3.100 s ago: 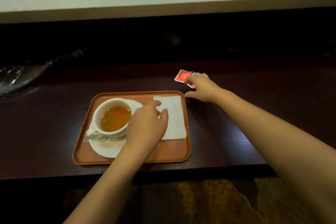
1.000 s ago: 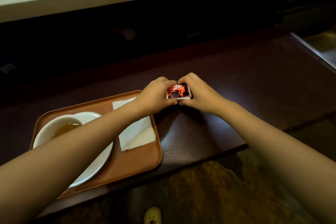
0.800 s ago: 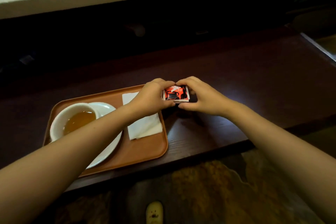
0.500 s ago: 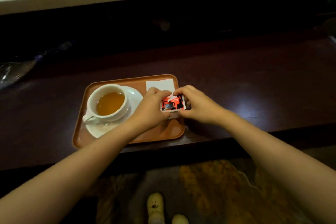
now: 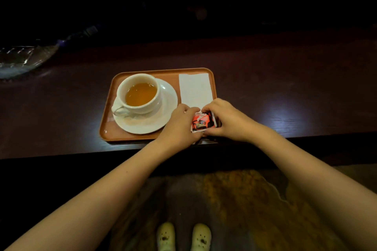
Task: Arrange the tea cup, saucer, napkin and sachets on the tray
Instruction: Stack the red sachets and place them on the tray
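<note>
Sachets [image 5: 203, 122], red and stacked, sit pinched between both hands over the near end of the napkin [image 5: 194, 89], at the tray's [image 5: 106, 128] near right corner; the left hand [image 5: 180, 126] grips their left edge, the right hand [image 5: 226, 120] the right; best lower them flat, edges squared to the napkin, then release both sides together, clear of the saucer [image 5: 149, 124] and full tea cup [image 5: 138, 93].

Sachets [image 5: 203, 122]: lifted from the table beyond the tray, now carried over the napkin's [image 5: 194, 89] near end.
Left hand [image 5: 180, 126]: moved off the napkin, joined to the sachets.
Right hand [image 5: 226, 120]: brought back with them.
</note>
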Demonstrator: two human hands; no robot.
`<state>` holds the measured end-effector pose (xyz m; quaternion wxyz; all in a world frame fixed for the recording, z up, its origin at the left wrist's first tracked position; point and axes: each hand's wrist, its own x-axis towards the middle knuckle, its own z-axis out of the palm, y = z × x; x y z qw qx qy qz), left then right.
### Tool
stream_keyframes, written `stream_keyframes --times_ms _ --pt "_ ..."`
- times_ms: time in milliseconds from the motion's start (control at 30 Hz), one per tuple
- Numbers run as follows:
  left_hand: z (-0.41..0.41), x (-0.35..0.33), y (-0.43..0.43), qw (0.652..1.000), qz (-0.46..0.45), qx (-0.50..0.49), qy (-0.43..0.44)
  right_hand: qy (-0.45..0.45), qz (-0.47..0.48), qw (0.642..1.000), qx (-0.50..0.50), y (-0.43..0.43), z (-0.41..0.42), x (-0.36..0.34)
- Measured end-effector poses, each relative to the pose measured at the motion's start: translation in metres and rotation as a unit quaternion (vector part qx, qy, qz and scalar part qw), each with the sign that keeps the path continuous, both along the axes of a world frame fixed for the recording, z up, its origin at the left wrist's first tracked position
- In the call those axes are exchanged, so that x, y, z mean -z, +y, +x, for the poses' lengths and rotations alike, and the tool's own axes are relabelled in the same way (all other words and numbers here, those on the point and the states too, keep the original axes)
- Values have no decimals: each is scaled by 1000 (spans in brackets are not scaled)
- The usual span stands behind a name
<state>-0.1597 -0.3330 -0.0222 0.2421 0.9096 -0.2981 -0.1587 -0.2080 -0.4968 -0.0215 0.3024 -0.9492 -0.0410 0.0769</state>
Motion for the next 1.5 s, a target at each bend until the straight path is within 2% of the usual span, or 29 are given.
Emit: stream_keyframes --times_ms 133,267,367,467,567,667,733,833,1167,1333,1400,1500 --pt "-4 -12 13 1000 12 2 -14 -21 -23 999 8 3 -3 -2" --pt "-5 -32 44 998 -32 -38 -25 -64 42 994 72 6 4 -10" --pt "-4 -43 81 985 -94 -131 -60 -63 75 991 87 13 27 -18" --pt "1 -44 115 953 -136 -250 -104 -33 129 988 82 32 57 -22" --pt "7 -42 127 937 -145 -314 -53 30 186 980 69 54 82 -24" --pt "14 -33 126 936 -148 -317 34 99 255 961 46 73 94 -25" --pt "20 -26 125 936 -126 -319 77 106 285 952 31 83 97 -22" --pt "26 -24 125 934 -118 -326 88 97 301 947 50 91 95 -17" --pt "49 -25 136 942 -171 -270 101 13 295 945 139 113 81 -12" --pt "61 -24 145 934 -224 -257 109 -17 277 944 177 126 76 -11" --pt "66 -16 152 929 -226 -270 117 -1 244 944 221 124 69 -10" --pt "74 -10 161 910 -225 -302 175 1 138 938 319 119 58 -7"
